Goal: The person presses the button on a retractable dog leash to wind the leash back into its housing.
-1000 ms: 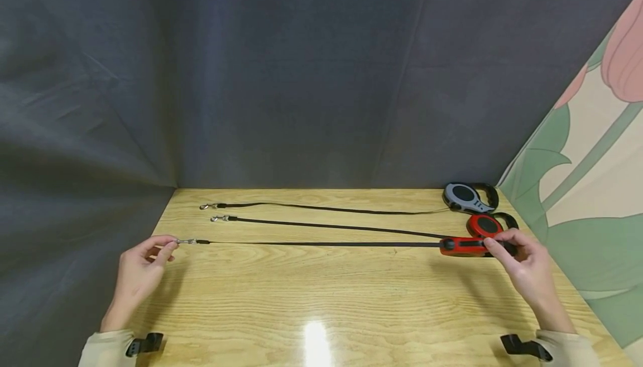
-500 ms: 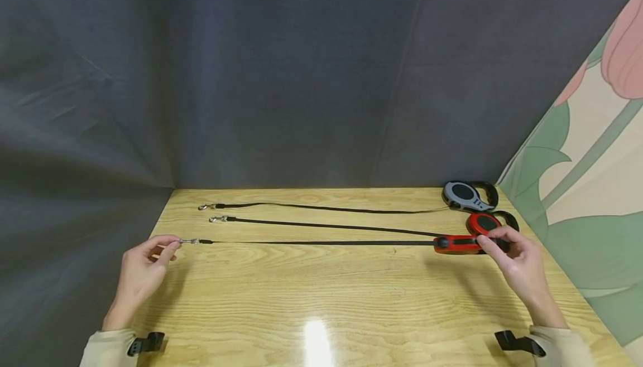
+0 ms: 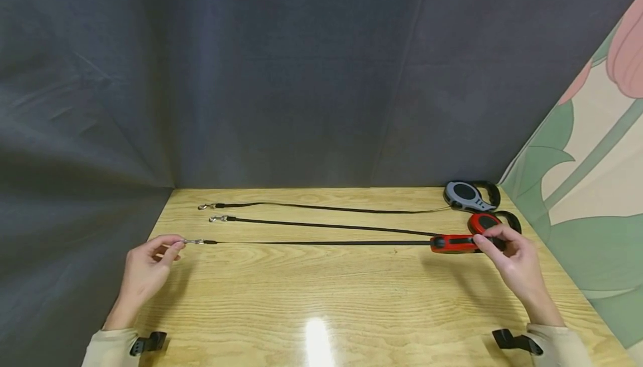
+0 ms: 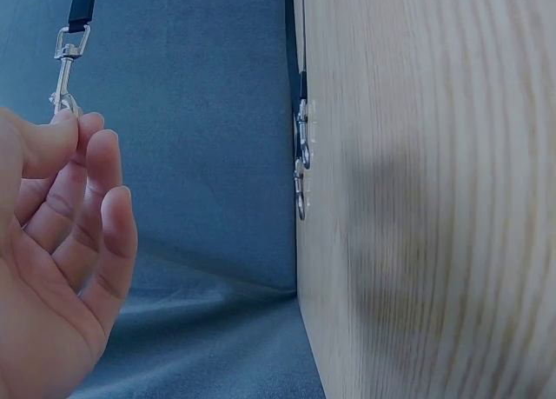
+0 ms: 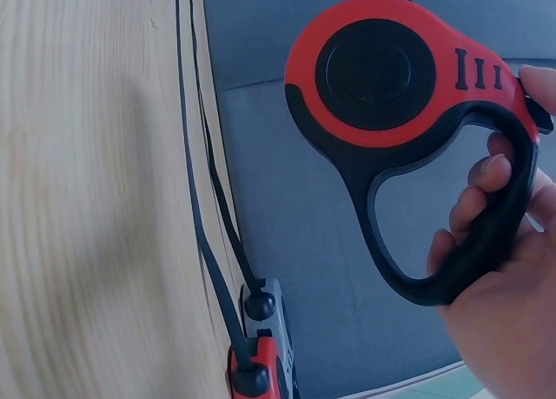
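My right hand point(image 3: 517, 266) grips the black handle of a red-and-black retractable dog leash point(image 3: 454, 244), held above the table. In the right wrist view, fingers wrap through the handle loop of this leash point(image 5: 313, 112) and the thumb lies at its black button. At the left, my left hand point(image 3: 145, 272) pinches the end of the metal snap hook point(image 3: 193, 241) between thumb and fingertips; the left wrist view shows this hook point(image 4: 66, 73) in line with its strap. Between the hands the black strap point(image 3: 326, 243) runs taut and straight.
Behind, a grey retractable leash point(image 3: 462, 194) and another red one point(image 3: 482, 222) lie at the table's right, partly overlapped in view. Their straps stretch left, ending in snap hooks point(image 3: 207, 206). A dark curtain point(image 3: 301, 77) borders the wooden table point(image 3: 301, 294); patterned cloth point(image 3: 603, 188) hangs right.
My right hand has moved left with the red leash, and my left hand slightly right with the hook. The strap between them is shorter and still taut. The leashes behind have not moved.
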Available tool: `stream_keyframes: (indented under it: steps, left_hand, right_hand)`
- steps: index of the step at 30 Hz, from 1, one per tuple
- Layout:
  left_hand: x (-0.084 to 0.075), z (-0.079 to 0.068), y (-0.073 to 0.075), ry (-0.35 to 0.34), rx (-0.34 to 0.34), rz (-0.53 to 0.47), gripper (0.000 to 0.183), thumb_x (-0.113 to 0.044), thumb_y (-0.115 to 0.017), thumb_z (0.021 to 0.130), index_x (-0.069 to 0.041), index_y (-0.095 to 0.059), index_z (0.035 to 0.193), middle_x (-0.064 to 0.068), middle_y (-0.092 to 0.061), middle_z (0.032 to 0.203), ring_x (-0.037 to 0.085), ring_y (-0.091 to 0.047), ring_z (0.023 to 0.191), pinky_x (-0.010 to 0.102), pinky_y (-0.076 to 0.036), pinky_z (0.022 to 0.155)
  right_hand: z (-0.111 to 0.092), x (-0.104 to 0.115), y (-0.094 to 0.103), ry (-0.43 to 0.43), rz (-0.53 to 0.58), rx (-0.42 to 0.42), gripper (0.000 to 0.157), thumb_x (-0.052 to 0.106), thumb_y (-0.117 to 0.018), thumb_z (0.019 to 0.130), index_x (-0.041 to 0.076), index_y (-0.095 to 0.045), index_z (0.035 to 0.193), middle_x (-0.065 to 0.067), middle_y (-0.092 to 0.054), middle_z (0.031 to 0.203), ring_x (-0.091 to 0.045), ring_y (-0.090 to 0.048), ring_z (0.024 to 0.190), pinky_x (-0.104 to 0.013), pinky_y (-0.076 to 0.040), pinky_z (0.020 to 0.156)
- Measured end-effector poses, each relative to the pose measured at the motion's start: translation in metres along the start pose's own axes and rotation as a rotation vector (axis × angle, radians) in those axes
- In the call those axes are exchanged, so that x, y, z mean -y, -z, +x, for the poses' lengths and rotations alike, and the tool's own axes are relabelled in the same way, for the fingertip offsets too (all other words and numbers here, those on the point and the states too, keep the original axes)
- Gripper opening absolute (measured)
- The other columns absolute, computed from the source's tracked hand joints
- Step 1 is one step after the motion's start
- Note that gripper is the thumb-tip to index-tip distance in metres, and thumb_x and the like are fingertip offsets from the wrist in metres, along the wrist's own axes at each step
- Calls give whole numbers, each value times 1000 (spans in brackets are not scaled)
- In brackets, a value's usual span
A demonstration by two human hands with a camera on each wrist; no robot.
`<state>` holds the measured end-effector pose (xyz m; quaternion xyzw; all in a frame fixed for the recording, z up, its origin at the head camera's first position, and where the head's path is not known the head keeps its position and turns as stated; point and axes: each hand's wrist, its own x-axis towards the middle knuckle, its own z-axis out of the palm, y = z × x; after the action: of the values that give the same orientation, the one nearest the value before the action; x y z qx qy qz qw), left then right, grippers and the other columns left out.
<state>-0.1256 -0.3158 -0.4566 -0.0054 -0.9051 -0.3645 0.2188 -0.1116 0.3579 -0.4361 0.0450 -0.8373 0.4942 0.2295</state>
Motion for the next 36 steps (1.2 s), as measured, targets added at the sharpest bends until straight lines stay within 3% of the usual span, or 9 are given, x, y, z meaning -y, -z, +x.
stream_keyframes:
  steps: [7, 15, 25, 36]
  left_hand:
    - [-3, 0, -1, -11, -7, 1, 5, -5, -77, 97, -6, -80, 101, -3, -76, 80, -9, -61, 68, 14, -47, 60]
    - [-4, -1, -2, -19, 1, 5, 6, -3, -75, 98, -4, -79, 101, 7, -77, 82, -9, -60, 68, 14, -47, 61]
    - [-6, -3, -3, -27, 4, -9, 6, -3, -75, 98, -5, -79, 101, 11, -78, 84, -8, -61, 69, 14, -47, 60]
    - [-8, -3, -4, -32, 9, -18, 5, -4, -76, 98, -6, -80, 101, 14, -78, 85, -9, -61, 68, 14, -47, 61]
  right_hand:
    - [0, 1, -4, 32, 14, 2, 11, -11, -71, 92, -1, -68, 92, 16, -62, 83, -7, -50, 69, -27, -39, 55]
    - [-1, 2, -7, 44, 35, 25, 13, -10, -71, 92, 2, -69, 91, 16, -62, 83, -7, -48, 73, -30, -35, 55]
    - [-1, 4, -10, 77, 22, 38, 13, -10, -71, 92, 2, -68, 91, 16, -62, 85, -7, -50, 79, -26, -38, 63]
    - [-1, 8, -17, 102, 22, 62, 12, -9, -70, 93, 2, -68, 94, 16, -65, 90, -5, -53, 79, -27, -38, 62]
